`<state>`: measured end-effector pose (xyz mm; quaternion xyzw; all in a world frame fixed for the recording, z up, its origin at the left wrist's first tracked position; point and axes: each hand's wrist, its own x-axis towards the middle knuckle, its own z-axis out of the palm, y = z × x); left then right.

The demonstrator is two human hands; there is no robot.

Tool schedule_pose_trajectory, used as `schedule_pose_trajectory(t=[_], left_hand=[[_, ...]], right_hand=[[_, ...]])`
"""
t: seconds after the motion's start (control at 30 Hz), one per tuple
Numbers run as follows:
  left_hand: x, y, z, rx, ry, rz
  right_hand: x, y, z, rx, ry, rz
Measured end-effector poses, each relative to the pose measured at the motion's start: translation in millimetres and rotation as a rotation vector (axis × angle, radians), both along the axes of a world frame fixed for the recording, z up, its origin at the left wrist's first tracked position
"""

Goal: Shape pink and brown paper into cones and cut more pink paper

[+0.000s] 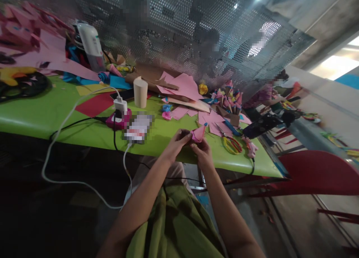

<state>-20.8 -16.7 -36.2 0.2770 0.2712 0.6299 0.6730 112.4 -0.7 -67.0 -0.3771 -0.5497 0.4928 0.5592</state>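
A small pink paper cone (198, 133) with a blue tip is held over the table's front edge, its point tilted up and to the right. My left hand (179, 141) pinches its left side between thumb and fingers. From below and the right, my right hand (202, 152) grips its lower part, and the fingers behind it are partly hidden. To the right lie yellow-and-red handled scissors (232, 145) and cut pink paper pieces (215, 124). Beyond them stands a cluster of finished-looking colourful paper cones (228, 97).
A phone (138, 127) on a white cable and a magenta power block (119, 119) sit at left. Behind are a cream cylinder (140, 92) and pink sheets (179, 85). A glue gun (251, 148) lies near the right end; a red chair (319, 172) stands beyond.
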Motion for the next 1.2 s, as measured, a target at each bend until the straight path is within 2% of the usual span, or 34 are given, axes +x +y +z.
schedule_pose_trajectory(t=[0.2,0.53,0.93,1.2], left_hand=[[-1.3,-0.2,0.7,-0.003,-0.046,-0.022],[0.3,1.5,-2.6,0.011,-0.035,-0.011],[-0.8,1.1,-2.2,-0.016,-0.062,-0.007],[-1.6,1.6,-6.4,0.012,-0.010,0.015]], right_hand=[[0.7,-0.3,0.2,-0.010,0.031,0.001],[1.5,0.0,-0.4,0.034,-0.038,0.004],[1.0,-1.2,0.2,-0.017,-0.020,0.001],[-1.5,-0.9,1.7,-0.030,0.025,-0.008]])
